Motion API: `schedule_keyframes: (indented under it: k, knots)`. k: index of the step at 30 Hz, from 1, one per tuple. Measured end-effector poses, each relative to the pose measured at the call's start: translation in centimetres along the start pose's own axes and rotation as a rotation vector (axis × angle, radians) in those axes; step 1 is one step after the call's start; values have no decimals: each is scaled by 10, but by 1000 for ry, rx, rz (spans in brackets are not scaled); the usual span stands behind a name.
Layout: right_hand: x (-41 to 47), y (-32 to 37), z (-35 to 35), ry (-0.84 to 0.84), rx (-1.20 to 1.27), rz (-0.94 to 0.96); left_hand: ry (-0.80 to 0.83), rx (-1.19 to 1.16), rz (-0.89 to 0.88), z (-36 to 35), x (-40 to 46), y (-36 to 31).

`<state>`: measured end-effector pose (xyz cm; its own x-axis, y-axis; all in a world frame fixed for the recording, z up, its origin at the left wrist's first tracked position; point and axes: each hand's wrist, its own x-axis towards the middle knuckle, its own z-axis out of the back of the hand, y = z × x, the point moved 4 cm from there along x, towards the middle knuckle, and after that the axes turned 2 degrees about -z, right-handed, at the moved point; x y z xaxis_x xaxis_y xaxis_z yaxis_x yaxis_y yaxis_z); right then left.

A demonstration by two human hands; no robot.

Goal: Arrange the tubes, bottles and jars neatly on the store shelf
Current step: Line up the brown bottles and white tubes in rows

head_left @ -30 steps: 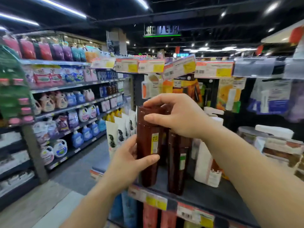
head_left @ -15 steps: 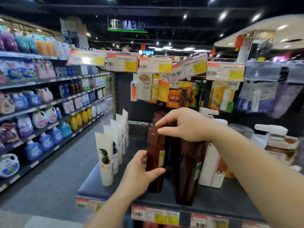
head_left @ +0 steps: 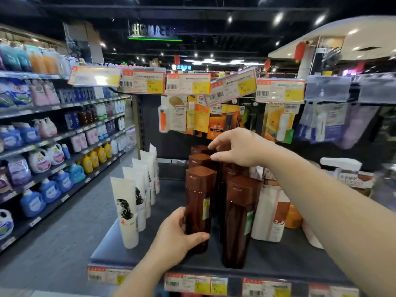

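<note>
While the left hand [head_left: 177,234] grips a brown bottle [head_left: 199,202] on the dark shelf [head_left: 132,249], the right hand [head_left: 237,150] hovers open.

A shop, a supermarket's toiletries aisle. Price tags [head_left: 143,84] hang along the shelf [head_left: 278,258] edges. Detergent jugs [head_left: 32,202] fill long racks [head_left: 64,189] on the left, under ceiling spotlights.

Price tags [head_left: 186,86] too blurred to read. Right hand [head_left: 237,147] hides rear brown bottles' [head_left: 202,159] neighbours. Right forearm covers box [head_left: 353,179] partly; shelf [head_left: 132,239] cut off bottom-right.
</note>
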<state>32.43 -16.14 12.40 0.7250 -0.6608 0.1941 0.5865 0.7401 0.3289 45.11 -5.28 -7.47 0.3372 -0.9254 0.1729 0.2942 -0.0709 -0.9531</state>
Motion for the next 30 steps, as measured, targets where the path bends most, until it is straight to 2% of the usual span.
schedule_keyframes:
  k: [11, 30]
  knots:
    - [27, 10, -18, 192, -69, 44, 41, -22, -12, 4, -2, 4]
    - [26, 20, -21, 242, -184, 157, 26, -1, 4, 4, -8, 3]
